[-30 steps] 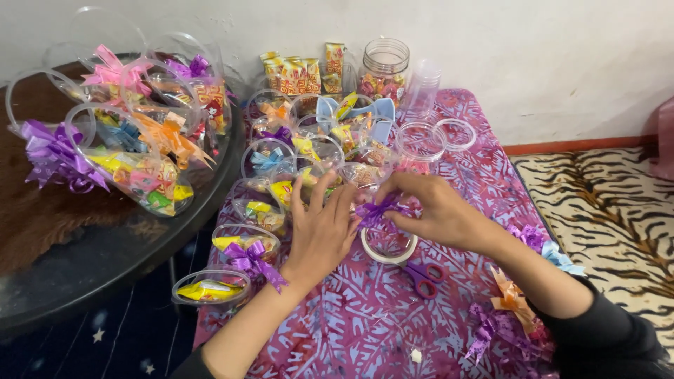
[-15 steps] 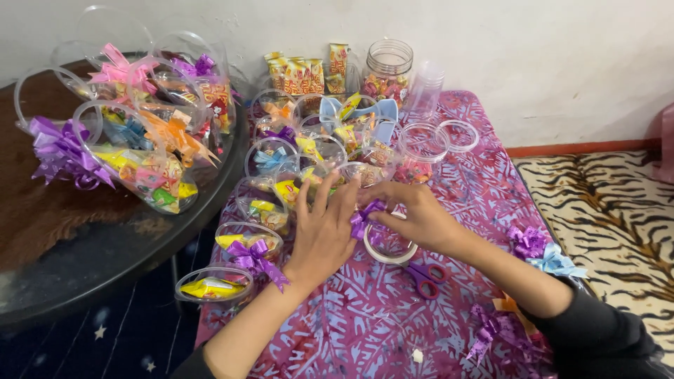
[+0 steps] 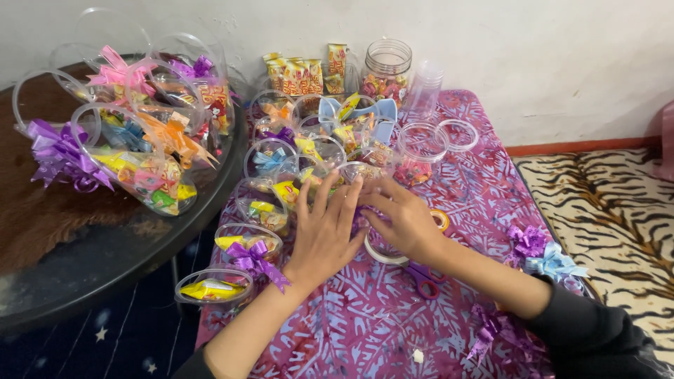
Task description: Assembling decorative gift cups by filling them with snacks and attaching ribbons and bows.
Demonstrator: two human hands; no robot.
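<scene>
Already, many clear plastic gift cups point(image 3: 144, 179) filled with sweets and tied with ribbon bows are stacked on the round black counter, left of the hands. More filled cups point(image 3: 249, 245) are lined up on the purple cloth point(image 3: 351, 323) just left of the left hand point(image 3: 326, 235). One clear cup point(image 3: 382, 251) is pressed between the left hand, fingers spread flat, and the right hand point(image 3: 404, 221), curled around it. Empty cups point(image 3: 460, 133) and loose bows point(image 3: 526, 242) remain, so the work is judged well advanced but unfinished.
</scene>
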